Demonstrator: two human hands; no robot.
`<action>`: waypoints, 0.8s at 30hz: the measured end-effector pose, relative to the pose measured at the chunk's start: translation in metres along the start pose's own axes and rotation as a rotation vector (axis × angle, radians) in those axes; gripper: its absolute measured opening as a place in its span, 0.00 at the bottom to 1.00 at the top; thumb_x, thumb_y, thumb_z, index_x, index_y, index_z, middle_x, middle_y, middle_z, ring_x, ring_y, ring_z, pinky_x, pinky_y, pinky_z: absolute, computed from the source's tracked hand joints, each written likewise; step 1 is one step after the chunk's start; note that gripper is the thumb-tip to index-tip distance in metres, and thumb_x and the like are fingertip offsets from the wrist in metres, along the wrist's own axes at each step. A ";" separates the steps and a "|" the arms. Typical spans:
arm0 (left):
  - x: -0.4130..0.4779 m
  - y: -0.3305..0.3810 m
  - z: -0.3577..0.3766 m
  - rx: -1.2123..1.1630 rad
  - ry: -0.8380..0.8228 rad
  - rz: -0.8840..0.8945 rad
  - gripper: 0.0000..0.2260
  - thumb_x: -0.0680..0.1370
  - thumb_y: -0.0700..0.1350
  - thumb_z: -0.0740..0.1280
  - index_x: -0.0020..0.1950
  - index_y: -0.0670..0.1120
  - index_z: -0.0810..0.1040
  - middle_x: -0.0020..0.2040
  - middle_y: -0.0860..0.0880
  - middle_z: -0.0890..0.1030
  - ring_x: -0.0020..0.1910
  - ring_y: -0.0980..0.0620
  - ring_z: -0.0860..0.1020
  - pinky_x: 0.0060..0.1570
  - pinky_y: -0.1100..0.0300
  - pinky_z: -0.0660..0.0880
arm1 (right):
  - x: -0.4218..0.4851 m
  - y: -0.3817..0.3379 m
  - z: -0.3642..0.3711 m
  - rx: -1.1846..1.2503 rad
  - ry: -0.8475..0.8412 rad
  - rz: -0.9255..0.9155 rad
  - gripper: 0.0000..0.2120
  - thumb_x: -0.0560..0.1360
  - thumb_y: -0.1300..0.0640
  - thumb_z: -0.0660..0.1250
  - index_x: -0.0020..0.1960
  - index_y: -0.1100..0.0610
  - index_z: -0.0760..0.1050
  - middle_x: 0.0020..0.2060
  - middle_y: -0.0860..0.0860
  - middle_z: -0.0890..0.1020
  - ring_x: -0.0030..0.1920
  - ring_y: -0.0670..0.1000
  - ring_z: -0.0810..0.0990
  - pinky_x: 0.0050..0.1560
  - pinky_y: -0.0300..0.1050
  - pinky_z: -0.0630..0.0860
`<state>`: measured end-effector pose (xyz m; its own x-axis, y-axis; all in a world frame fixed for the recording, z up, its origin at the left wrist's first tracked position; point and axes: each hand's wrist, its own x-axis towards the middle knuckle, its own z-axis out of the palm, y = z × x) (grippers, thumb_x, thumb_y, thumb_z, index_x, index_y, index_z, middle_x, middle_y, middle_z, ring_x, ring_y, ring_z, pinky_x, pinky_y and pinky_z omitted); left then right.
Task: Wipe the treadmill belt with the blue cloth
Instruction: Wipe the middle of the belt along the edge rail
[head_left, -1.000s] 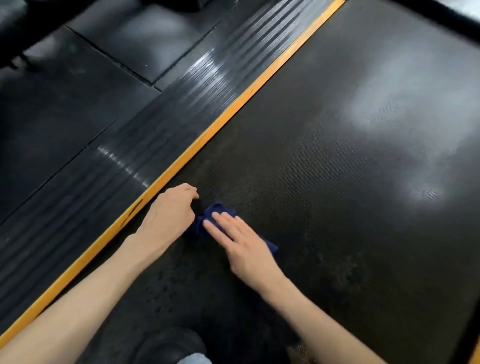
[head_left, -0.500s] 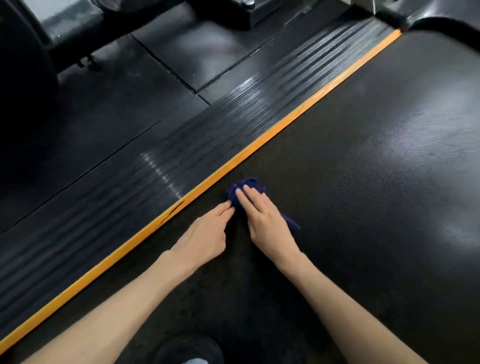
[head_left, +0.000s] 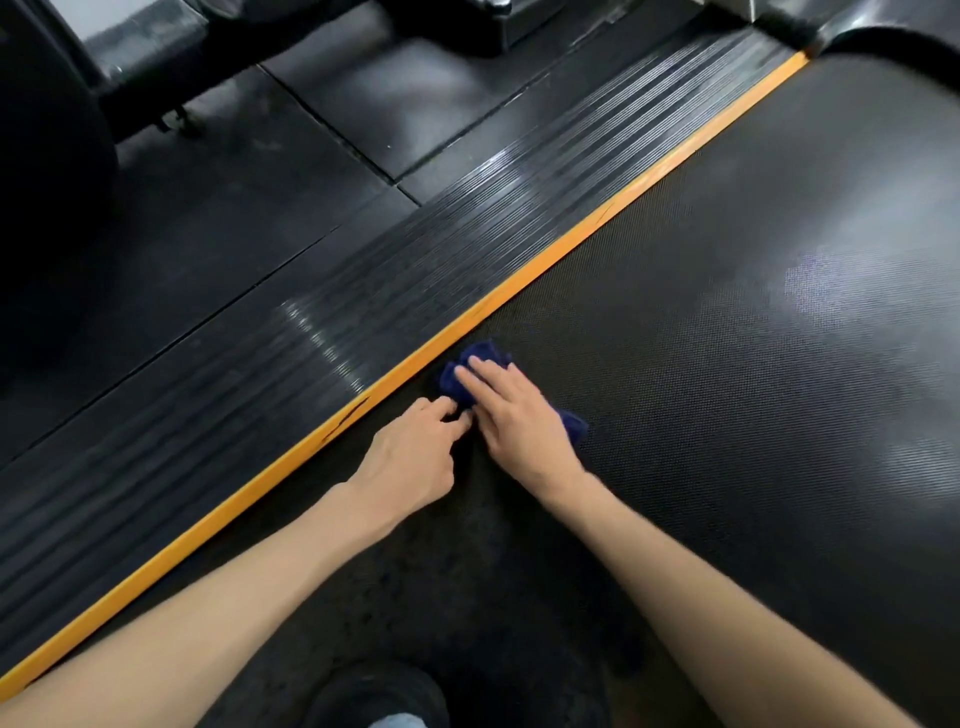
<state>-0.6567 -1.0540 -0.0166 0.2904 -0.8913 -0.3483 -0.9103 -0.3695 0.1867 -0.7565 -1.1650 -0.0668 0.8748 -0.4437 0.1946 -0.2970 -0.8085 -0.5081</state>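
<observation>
A crumpled dark blue cloth (head_left: 488, 356) lies on the black textured treadmill belt (head_left: 727, 364), close to the orange edge strip (head_left: 571, 244). My right hand (head_left: 511, 421) lies flat on the cloth with the fingers spread, pressing it onto the belt; blue fabric shows beyond the fingertips and by the wrist. Just to its left, my left hand (head_left: 410, 457) rests on the belt, its fingertips touching the cloth's near edge beside the right hand. Most of the cloth is hidden under my right palm.
A ribbed black side rail (head_left: 311, 343) runs along the left of the orange strip. Beyond it lie dark rubber floor tiles (head_left: 218, 208) and the base of another machine (head_left: 130, 57). A dark shoe (head_left: 379, 696) stands on the belt at the bottom.
My right hand has pushed the cloth forward along the belt beside the orange strip. My left hand has shifted from beside the cloth to behind it, fingertips now at its edge. The view has tilted up.
</observation>
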 end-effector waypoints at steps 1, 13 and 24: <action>0.001 0.000 0.000 -0.002 0.000 -0.002 0.26 0.77 0.43 0.60 0.74 0.52 0.59 0.72 0.51 0.63 0.66 0.53 0.66 0.63 0.56 0.70 | 0.003 0.010 -0.004 -0.012 -0.040 -0.071 0.22 0.73 0.65 0.65 0.67 0.60 0.72 0.64 0.58 0.75 0.65 0.57 0.73 0.70 0.49 0.58; -0.006 -0.001 -0.008 -0.018 -0.039 -0.024 0.27 0.77 0.43 0.60 0.75 0.53 0.57 0.74 0.52 0.60 0.65 0.53 0.65 0.47 0.58 0.76 | 0.037 0.043 -0.027 0.069 0.187 0.520 0.24 0.78 0.67 0.58 0.72 0.57 0.64 0.71 0.55 0.66 0.73 0.53 0.60 0.75 0.46 0.46; -0.010 0.004 -0.003 -0.010 -0.010 -0.013 0.28 0.77 0.43 0.60 0.76 0.50 0.56 0.75 0.50 0.58 0.70 0.51 0.62 0.56 0.58 0.71 | 0.034 0.071 -0.037 -0.090 0.053 0.281 0.27 0.74 0.71 0.60 0.72 0.57 0.65 0.69 0.58 0.69 0.70 0.57 0.64 0.75 0.52 0.52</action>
<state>-0.6624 -1.0472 -0.0095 0.2993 -0.8838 -0.3597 -0.9035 -0.3837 0.1911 -0.7621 -1.2517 -0.0657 0.7332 -0.6724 0.1016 -0.5594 -0.6813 -0.4721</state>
